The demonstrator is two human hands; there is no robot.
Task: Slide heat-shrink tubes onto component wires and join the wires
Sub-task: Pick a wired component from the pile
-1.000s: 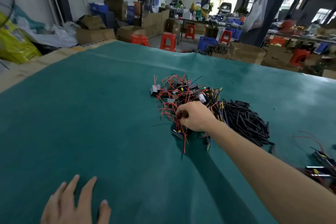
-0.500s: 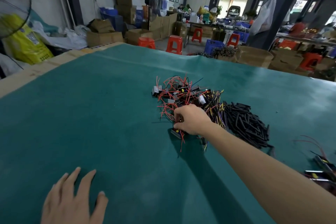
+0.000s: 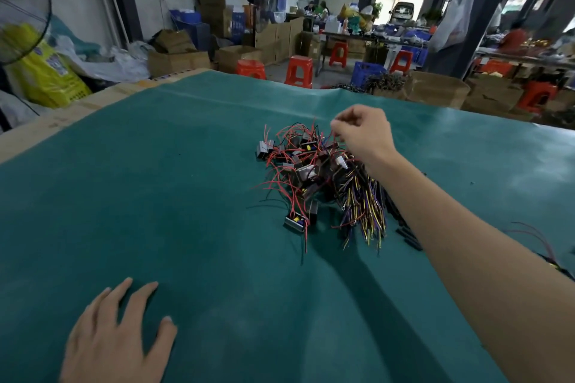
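Note:
A pile of small black components with red wires (image 3: 298, 165) lies mid-table on the green mat (image 3: 155, 180). One component (image 3: 295, 223) sits at the pile's near edge. A bundle of yellow and purple wires (image 3: 364, 211) lies against the pile's right side. Black heat-shrink tubes (image 3: 409, 238) are mostly hidden behind my right forearm. My right hand (image 3: 364, 135) hovers over the far side of the pile, thumb and forefinger pinched on a thin red wire. My left hand (image 3: 118, 336) rests flat on the mat near the front edge, fingers spread.
More wired parts with red leads (image 3: 538, 239) lie at the right edge. A fan guard (image 3: 21, 3) stands at the far left. Cardboard boxes (image 3: 435, 88) and red stools (image 3: 298, 70) stand beyond the far edge.
My right hand has left the near side of the pile and risen to its far side, now pinching at a wire. The left hand has stayed flat on the mat.

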